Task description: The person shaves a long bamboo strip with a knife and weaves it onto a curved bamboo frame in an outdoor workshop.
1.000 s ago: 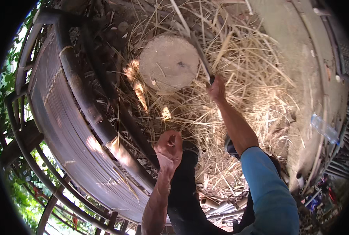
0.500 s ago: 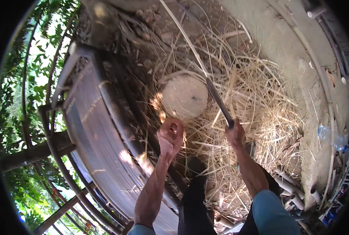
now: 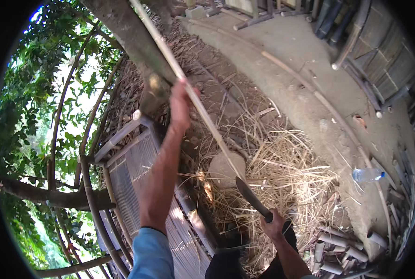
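A long pale bamboo strip slants from the top of the view down to the round wooden block. My left hand, stretched far forward and a little blurred, is closed around its upper part. In my right hand is the handle of a machete, its dark blade pointing up and left. The blade's tip is close to the strip's lower end; whether they touch I cannot tell. Pale shavings lie heaped beside the block.
On my left stands a bamboo bench with a slatted seat. A tree trunk rises ahead. To the right are a plastic bottle, a long pole on the ground and cut bamboo pieces. Leaning bamboo panels stand at far right.
My left hand has gone from beside the block far forward and gripped the strip. The machete has dropped lower, toward me. The view has tilted up, showing more ground ahead.
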